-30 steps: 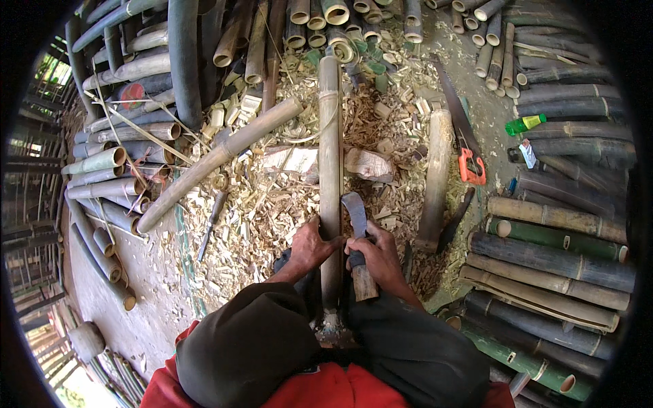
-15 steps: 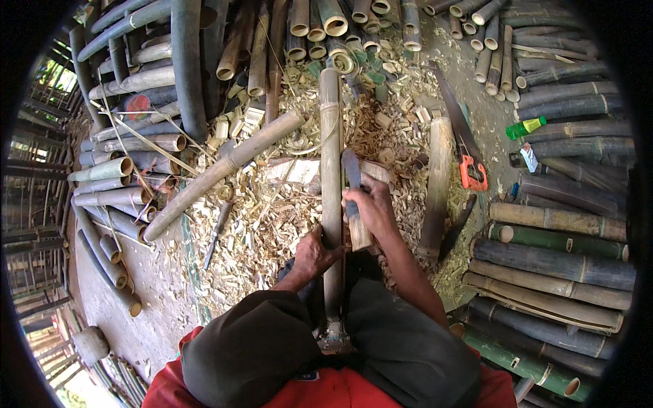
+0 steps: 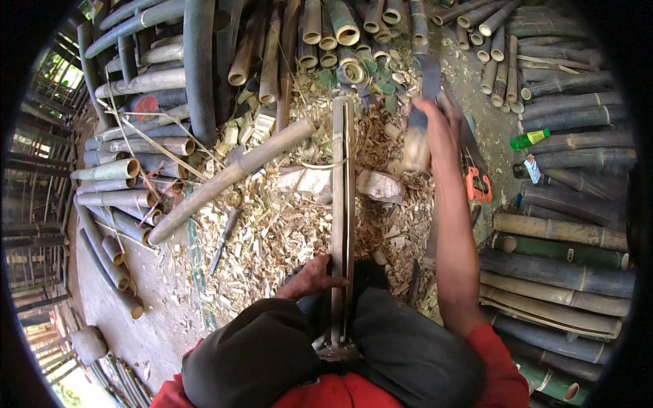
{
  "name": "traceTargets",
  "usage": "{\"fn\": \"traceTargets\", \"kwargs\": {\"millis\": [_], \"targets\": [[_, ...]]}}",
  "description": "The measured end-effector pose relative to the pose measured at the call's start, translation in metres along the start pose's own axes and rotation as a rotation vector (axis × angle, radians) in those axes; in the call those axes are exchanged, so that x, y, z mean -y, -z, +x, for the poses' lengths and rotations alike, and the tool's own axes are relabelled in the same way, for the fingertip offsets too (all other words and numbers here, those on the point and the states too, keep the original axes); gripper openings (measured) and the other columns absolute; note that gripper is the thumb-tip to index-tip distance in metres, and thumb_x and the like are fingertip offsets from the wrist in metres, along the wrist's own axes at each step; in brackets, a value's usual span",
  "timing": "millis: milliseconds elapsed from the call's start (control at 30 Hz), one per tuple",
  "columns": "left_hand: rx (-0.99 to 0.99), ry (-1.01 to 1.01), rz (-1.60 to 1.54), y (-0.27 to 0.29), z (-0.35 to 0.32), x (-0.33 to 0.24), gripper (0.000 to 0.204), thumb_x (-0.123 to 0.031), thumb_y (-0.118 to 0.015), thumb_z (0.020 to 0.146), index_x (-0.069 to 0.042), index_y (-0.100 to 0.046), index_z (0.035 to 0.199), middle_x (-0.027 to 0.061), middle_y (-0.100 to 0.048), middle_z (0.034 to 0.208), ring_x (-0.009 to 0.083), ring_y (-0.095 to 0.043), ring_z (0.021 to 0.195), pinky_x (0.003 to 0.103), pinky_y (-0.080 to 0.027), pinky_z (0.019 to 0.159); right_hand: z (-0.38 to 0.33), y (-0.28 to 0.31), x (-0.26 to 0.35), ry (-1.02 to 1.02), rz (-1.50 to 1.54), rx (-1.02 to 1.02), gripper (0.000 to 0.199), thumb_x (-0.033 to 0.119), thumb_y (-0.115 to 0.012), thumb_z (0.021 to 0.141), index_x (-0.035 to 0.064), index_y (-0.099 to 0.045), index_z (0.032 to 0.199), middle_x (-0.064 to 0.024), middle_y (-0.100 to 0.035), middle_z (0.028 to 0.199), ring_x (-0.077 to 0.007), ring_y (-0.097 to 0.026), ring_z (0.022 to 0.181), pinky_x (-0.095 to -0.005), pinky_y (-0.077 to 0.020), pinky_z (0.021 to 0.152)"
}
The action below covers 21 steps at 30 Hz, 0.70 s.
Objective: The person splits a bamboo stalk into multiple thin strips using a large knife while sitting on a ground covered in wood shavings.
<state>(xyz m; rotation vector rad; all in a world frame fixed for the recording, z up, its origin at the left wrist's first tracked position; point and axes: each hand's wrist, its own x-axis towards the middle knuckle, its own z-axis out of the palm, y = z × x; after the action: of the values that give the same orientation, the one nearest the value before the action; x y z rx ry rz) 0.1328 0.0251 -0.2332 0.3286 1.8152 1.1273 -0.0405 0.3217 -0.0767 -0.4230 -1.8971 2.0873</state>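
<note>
A bamboo pole stands lengthwise between my knees, pointing away from me. A long dark slot runs down its right side. My left hand grips its near part, with the thumb across it. To the right of the pole's far end, my right hand holds up a chopping knife by its handle. The dark broad blade points away from me, and the thick pale wooden butt comes out below the fist. The knife is apart from the pole. A pale wood block lies right beside the pole, among shavings.
Wood chips cover the ground. A slanting bamboo pole and a thin dark knife-like tool lie left. An orange-handled saw lies right, near a green bottle and stacked bamboo.
My right hand has lifted the knife from beside the pole, away to the upper right. A long slot shows in the pole now, where a rounded surface showed before. My left hand stays on the pole.
</note>
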Motion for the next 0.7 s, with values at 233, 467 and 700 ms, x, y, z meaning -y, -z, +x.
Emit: {"fn": "traceTargets", "kwargs": {"millis": [233,467,700], "targets": [[-0.601,-0.18,0.552,0.074,0.046,-0.036,0.06,-0.026,-0.072,0.094,-0.001,-0.046,0.142,0.0129,-0.069,0.069,0.0265,-0.063,0.051,0.042,-0.052,0.046,-0.123,0.051,-0.077,-0.313,-0.053,-0.048,0.016,0.014,-0.066,0.092,0.0006,-0.065,0.1,-0.0077,-0.068,0.08,-0.018,-0.064,0.057,-0.0317,-0.0521,0.053],[-0.601,-0.203,0.798,0.142,0.117,-0.053,0.026,-0.025,-0.06,0.102,-0.004,-0.066,0.114,0.0131,-0.07,0.078,0.0215,-0.062,0.055,0.039,-0.052,0.051,-0.178,0.052,-0.113,-0.412,0.002,0.013,0.016,0.011,-0.065,0.093,-0.0022,-0.064,0.102,-0.0103,-0.068,0.08,-0.0182,-0.064,0.057,-0.0336,-0.0531,0.054],[-1.29,-0.214,-0.306,0.147,0.029,-0.032,0.043,-0.01,-0.063,0.099,0.001,-0.047,0.138,0.0159,-0.069,0.089,0.0126,-0.056,0.059,0.025,-0.048,0.047,-0.219,0.048,-0.079,-0.475,-0.124,0.219,0.02,0.013,-0.066,0.095,-0.0027,-0.062,0.106,-0.008,-0.064,0.082,-0.0142,-0.063,0.062,-0.0312,-0.0517,0.059]]}}
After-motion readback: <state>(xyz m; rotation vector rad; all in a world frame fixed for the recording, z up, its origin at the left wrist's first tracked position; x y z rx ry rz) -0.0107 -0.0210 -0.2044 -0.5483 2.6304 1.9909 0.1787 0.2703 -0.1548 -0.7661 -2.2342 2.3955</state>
